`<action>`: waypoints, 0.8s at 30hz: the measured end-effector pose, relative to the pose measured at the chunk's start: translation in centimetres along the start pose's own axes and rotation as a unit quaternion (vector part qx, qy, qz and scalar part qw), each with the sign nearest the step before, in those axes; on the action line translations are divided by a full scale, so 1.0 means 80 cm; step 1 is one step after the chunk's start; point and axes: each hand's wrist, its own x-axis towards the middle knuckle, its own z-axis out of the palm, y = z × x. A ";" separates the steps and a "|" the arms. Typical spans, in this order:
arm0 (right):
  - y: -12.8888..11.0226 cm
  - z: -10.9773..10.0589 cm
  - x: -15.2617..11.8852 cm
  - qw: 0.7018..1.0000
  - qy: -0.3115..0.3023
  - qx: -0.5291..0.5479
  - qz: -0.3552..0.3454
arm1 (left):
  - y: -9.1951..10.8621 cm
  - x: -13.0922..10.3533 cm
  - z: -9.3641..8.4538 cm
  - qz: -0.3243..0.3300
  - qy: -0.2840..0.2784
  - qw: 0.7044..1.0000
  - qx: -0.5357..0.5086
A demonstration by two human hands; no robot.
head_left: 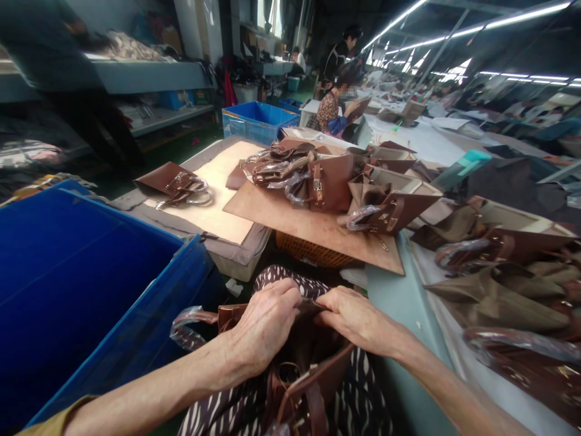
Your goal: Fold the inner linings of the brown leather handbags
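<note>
A brown handbag [333, 367] lies open on my lap, over patterned dark cloth. Its rim is pinched at the far side by my left hand [267, 324], whose fingers are curled closed. Just to the right, my right hand [356, 318] grips the same rim between thumb and fingers. One handle [188, 327], wrapped in clear plastic, sticks out to the left of the bag. The bag's dark inside shows between the two hands; metal rings and a strap show at its near side.
A large blue bin [82, 272] stands at the left. Ahead, several brown bags lie on a brown board [290, 221], and another bag [166, 184] rests on a pale sheet. More bags cover the right table [399, 303]. People are at the back and far left.
</note>
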 end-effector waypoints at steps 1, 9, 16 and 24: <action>0.000 0.000 0.000 1.000 0.001 0.002 0.001 | 0.001 0.001 0.001 -0.007 -0.002 1.000 -0.004; 0.000 -0.004 -0.001 0.999 0.007 0.041 -0.024 | -0.009 0.011 0.011 0.017 0.041 0.999 -0.017; -0.002 -0.005 -0.001 0.999 -0.009 0.037 -0.016 | -0.009 0.019 0.007 -0.091 0.026 0.995 -0.043; -0.012 -0.012 -0.003 1.000 -0.017 0.006 -0.008 | -0.011 0.035 -0.019 -0.044 -0.095 0.989 -0.108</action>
